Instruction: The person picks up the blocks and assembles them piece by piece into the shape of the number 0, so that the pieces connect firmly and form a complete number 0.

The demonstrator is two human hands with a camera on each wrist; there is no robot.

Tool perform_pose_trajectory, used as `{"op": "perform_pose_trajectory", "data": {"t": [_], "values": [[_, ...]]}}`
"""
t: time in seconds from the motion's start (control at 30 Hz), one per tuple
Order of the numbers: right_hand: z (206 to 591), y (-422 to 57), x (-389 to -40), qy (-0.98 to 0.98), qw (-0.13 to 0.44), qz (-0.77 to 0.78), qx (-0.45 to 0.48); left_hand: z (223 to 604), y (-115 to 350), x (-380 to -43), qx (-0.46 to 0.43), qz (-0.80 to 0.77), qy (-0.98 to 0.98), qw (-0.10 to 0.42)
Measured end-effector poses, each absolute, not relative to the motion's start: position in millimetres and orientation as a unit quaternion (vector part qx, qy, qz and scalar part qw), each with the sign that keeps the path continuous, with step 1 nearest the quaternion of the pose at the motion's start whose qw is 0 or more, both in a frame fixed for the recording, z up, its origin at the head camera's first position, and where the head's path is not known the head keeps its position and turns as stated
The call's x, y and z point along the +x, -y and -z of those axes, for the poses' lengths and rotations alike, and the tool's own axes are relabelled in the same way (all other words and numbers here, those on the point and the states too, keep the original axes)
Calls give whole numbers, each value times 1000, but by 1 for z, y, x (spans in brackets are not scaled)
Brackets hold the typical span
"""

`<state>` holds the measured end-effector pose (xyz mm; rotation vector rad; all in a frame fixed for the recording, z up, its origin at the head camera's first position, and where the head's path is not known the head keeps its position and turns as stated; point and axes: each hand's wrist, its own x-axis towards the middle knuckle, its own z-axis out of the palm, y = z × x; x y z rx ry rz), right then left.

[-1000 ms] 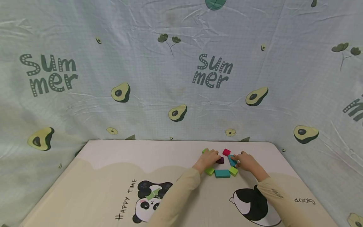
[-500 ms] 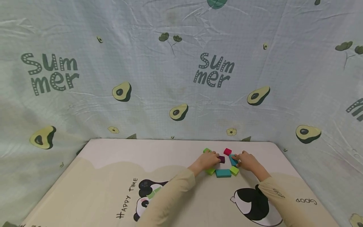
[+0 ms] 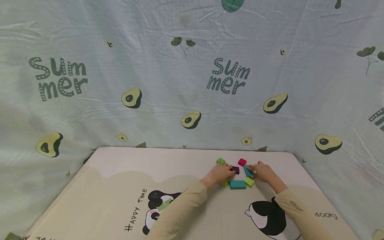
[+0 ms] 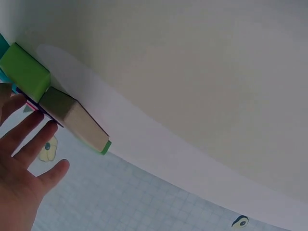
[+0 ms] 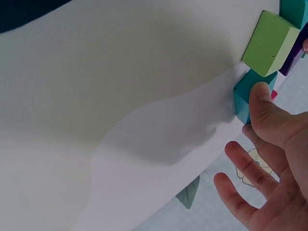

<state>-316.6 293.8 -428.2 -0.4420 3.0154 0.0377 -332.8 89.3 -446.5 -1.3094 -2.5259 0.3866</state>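
Note:
My left hand (image 3: pixel 219 174) reaches over the left side of a small ring of blocks, its thumb and fingertips at the left end of a dark purple block (image 3: pixel 236 170). In the left wrist view its other fingers (image 4: pixel 36 139) spread out beside a pale wood-coloured block (image 4: pixel 77 118), which lies between a green block (image 4: pixel 26 70) and another green end. My right hand (image 3: pixel 264 172) pinches a teal block (image 5: pixel 245 94), thumb on top, index finger low at its side; its remaining fingers hang free.
A red block (image 3: pixel 242 162) lies at the back of the ring. A second teal block (image 3: pixel 237 185) and a lime green block (image 3: pixel 249 182) form its front. The table (image 3: pixel 168 160) meets a printed curtain (image 3: pixel 156 126) behind.
My left forearm has shifted slightly left and lower, uncovering more of the purple block. The right hand stays on the teal block. The whole view has drifted slightly.

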Motion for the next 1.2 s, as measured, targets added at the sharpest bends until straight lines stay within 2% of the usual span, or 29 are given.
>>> {"op": "perform_pose_trajectory", "data": {"t": [0.27,0.5,0.8,1.2], "values": [[434,-297,-316,-988,43,-11,-147,447,-89,-325,-454,-130,872,133],[431,-297,-315,-988,41,-13,-146,446,-90,-324,-435,-150,875,152],[431,-295,-316,-988,39,-18,-149,444,-103,-321,-351,-109,928,62],[430,-294,-316,-990,45,-13,-135,452,-120,-321,-270,-114,955,43]]}}
